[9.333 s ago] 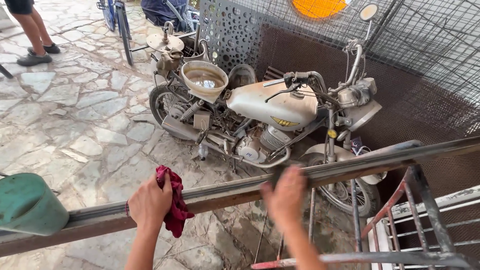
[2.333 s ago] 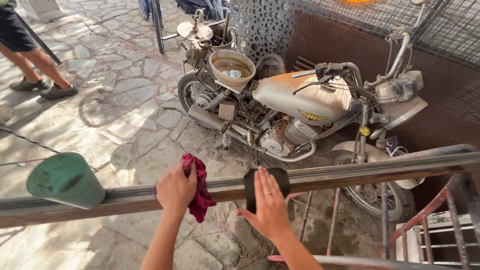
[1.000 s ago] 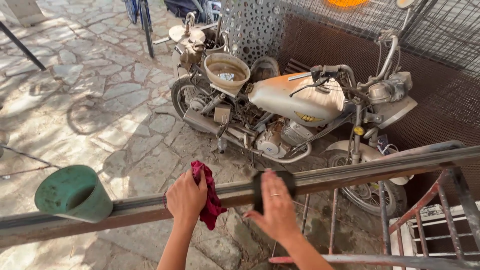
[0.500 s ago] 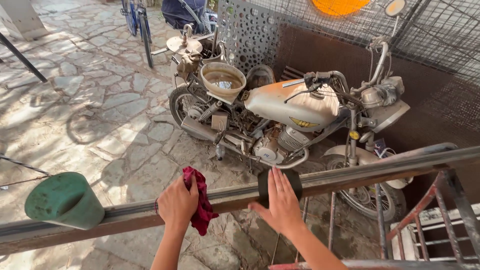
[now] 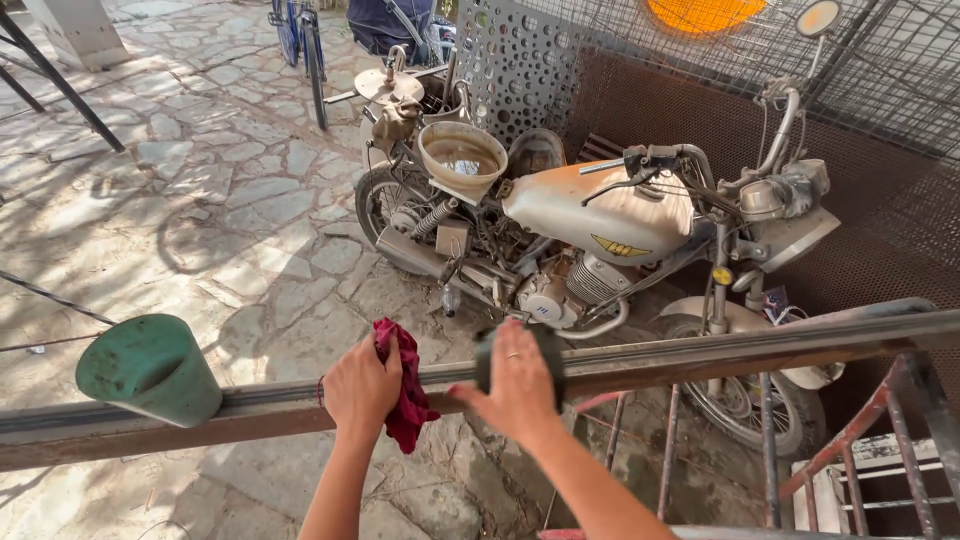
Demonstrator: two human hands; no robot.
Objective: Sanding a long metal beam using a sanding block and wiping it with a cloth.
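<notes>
A long rusty metal bar [image 5: 700,355] runs across the view from lower left to right. My left hand [image 5: 362,385] grips a dark red rag [image 5: 405,405] and rests it against the bar. My right hand [image 5: 520,380] presses a dark abrasive pad [image 5: 545,350] onto the bar just right of the rag, fingers curled over it. A ring shows on one finger.
A green bucket [image 5: 150,368] sits on the bar at the left. Beyond the bar stands a dusty old motorcycle [image 5: 600,230] with a pan [image 5: 462,158] on its seat. Mesh fencing [image 5: 880,130] lies behind; a red metal frame [image 5: 860,440] at lower right; stone paving [image 5: 200,200] at left.
My right hand with the pad has slid back and forth along the bar, now a little left of half a second ago. The left hand keeps the rag on the bar.
</notes>
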